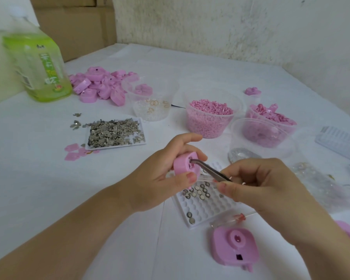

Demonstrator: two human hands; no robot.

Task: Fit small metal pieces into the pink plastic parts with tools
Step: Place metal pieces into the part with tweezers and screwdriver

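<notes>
Your left hand (166,170) grips a pink part (185,165) between thumb and curled fingers, raised above the table (38,178). Your right hand (257,184) pinches tweezers (208,170), whose bent tip sits in the part's opening. Whether the tip carries anything cannot be told.

Surroundings. Directly under your hands lies a white cell tray (202,209) with round discs (198,191) in a few pockets. Nearer you lie a clear tube (230,219) with a red end and a second part (235,247), flat on the table. Beyond your left hand a flat tray (143,141) holds heaped metal pieces (113,132), some spilled past its left edge. Flat pink bits (75,152) lie at its near-left corner. Farther back stand a green bottle (38,65), a pile of parts (101,85), a ring tub (152,110), a granule tub (208,118) and two tubs (271,126) of pink pieces. A ribbed white block (339,140) and crumpled clear plastic (319,184) crowd the right.

Surface. The table is covered in white and meets a rough pale wall (210,27). Cardboard boxes (75,27) stand at the far left.

Room. Open cloth lies left of your left forearm and between the tubs and the wall.
</notes>
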